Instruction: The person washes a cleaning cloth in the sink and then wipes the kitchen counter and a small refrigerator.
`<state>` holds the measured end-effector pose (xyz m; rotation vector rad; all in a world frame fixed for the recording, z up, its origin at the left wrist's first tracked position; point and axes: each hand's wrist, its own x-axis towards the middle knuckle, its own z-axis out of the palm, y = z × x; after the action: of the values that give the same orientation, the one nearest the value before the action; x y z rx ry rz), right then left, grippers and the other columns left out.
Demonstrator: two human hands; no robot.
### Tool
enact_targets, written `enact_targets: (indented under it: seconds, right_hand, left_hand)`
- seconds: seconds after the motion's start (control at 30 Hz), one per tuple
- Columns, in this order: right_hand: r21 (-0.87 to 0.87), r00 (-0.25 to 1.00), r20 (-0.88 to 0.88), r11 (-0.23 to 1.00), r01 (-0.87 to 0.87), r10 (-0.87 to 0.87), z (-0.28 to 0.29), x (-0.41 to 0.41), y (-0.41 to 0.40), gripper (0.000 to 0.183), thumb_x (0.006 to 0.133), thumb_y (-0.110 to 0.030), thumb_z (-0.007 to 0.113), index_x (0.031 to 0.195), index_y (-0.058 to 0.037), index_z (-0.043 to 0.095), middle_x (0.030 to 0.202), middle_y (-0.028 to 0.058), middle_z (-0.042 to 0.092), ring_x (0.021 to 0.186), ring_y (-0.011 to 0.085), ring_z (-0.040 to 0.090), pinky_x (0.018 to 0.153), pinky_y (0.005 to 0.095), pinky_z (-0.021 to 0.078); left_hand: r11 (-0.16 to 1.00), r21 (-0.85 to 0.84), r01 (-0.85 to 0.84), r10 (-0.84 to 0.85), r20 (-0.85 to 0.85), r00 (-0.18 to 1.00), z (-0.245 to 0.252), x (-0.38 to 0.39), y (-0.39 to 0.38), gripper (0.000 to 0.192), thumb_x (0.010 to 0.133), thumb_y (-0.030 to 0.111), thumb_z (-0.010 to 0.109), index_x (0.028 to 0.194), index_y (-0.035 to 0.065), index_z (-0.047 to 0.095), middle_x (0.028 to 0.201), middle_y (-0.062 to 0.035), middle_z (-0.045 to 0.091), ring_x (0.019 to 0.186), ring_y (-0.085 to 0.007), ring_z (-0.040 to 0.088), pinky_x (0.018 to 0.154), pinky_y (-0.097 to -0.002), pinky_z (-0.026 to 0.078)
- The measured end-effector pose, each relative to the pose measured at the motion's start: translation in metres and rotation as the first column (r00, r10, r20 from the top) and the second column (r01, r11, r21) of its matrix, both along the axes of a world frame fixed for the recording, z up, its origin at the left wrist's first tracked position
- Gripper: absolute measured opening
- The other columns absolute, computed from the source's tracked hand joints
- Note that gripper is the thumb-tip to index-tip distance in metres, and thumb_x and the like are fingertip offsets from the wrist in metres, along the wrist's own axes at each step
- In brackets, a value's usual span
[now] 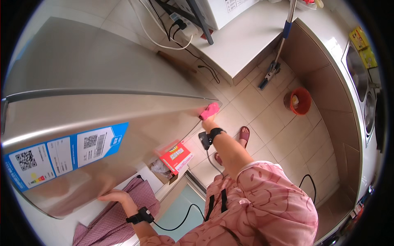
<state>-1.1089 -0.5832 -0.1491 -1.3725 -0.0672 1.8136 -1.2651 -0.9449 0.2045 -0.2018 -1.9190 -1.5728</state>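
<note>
A stainless-steel refrigerator [147, 120] fills the left side of the head view, with a blue-and-white label sheet [66, 155] stuck to its door. My right hand [210, 119] is closed on a bright pink cloth [211, 110], which lies against the door near its far end. Much of that hand's fingers is hidden by the cloth. My left hand [113, 195] holds nothing and rests its fingertips against the door's lower surface, where its reflection shows. Behind that wrist is a checked red-and-white cloth [135, 196] on a white surface.
An open red cardboard box [177, 158] with plastic bags stands beside the refrigerator. On the tiled floor are an orange bucket [301, 101] and a mop [271, 73]. Cables and a power strip [187, 29] hang by the white counter [237, 49]. A sink [357, 67] lies at right.
</note>
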Motion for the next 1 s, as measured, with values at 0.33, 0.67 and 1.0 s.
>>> enact_targets:
  seconds: [0.33, 0.67, 1.0]
  right_hand:
    - [0.038, 0.591, -0.666, 0.812, -0.583, 0.455, 0.152, -0.001, -0.146, 0.02, 0.098, -0.022, 0.055, 0.104, -0.0036, 0.061, 0.097, 0.012, 0.066, 0.086, 0.025, 0.066, 0.075, 0.0402, 0.057]
    - [0.665, 0.112, -0.64, 0.621, -0.415, 0.761, 0.38, 0.113, -0.059, 0.048, 0.105, -0.035, 0.036, 0.137, 0.0003, 0.042, 0.138, 0.0191, 0.05, 0.121, 0.0303, 0.056, 0.101, 0.0408, 0.0511]
    - [0.611, 0.629, -0.451, 0.733, -0.3, 0.633, 0.407, 0.366, 0.028, 0.022, 0.101, -0.023, 0.049, 0.103, -0.0037, 0.061, 0.099, 0.0103, 0.066, 0.089, 0.0254, 0.065, 0.081, 0.0414, 0.0567]
  left_hand:
    - [0.993, -0.023, 0.116, -0.109, 0.207, 0.972, -0.003, 0.013, 0.016, 0.087, 0.096, 0.071, 0.023, 0.142, -0.0013, 0.032, 0.144, -0.0157, 0.04, 0.131, -0.0278, 0.038, 0.114, -0.0426, 0.026]
    - [0.965, 0.065, 0.255, -0.263, 0.309, 0.914, -0.052, 0.131, 0.03, 0.069, 0.103, 0.052, 0.029, 0.15, 0.0024, 0.021, 0.155, -0.015, 0.025, 0.144, -0.0267, 0.026, 0.117, -0.0412, 0.019]
    - [0.718, 0.555, 0.421, -0.687, 0.664, 0.295, -0.094, 0.262, 0.13, 0.074, 0.099, 0.06, 0.034, 0.145, 0.0019, 0.036, 0.15, -0.0151, 0.038, 0.136, -0.0265, 0.04, 0.113, -0.0421, 0.027]
